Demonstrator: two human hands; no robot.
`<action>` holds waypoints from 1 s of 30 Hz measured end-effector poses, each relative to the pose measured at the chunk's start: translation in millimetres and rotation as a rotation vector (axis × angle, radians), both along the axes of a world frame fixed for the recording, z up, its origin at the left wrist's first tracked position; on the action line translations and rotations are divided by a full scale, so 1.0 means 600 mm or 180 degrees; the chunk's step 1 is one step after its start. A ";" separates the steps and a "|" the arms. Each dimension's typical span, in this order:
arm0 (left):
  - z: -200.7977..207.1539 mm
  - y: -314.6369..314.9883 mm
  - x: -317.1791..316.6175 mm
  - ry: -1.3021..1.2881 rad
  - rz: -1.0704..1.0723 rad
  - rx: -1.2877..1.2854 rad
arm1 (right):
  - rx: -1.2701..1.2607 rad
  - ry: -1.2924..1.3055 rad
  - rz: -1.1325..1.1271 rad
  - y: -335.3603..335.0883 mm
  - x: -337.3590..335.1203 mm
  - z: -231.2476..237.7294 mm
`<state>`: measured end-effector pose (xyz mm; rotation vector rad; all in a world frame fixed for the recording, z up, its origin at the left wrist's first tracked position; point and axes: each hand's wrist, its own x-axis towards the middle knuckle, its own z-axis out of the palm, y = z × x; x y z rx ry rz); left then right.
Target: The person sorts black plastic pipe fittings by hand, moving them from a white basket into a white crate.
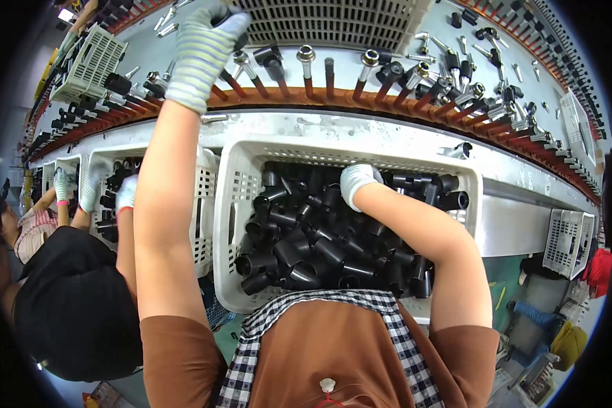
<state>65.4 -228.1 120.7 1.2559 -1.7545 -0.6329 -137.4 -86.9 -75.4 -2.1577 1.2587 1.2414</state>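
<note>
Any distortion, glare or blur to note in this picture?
Head view: fisheye bends the long brown rail; corners fall black; shiny black plastic tubes catch bright highlights; a co-worker's pale-gloved hand at left looks smeared, while the wearer's striped-gloved left hand looks sharper.

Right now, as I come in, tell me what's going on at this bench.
The person's right hand, gloved, is down among the black tubes in the white basket; whether it grips one is hidden. The left hand, in a striped glove, is stretched out past the row of red pegs, fingers by a dark piece; I can't tell whether they hold it. Co-workers' gloved hands show farther left.
</note>
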 end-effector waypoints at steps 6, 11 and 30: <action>-0.072 -0.055 0.118 -0.1458 0.0824 -0.0238 | 0.0233 0.0218 -0.0245 -0.007 -0.035 0.003; -0.095 -0.099 0.224 -0.0286 0.1277 0.0340 | -0.0555 -0.1025 -0.0358 0.006 -0.086 -0.023; -0.046 -0.015 0.260 -0.1976 0.2261 -0.2030 | -0.2592 -0.3652 -0.0916 -0.230 0.091 0.281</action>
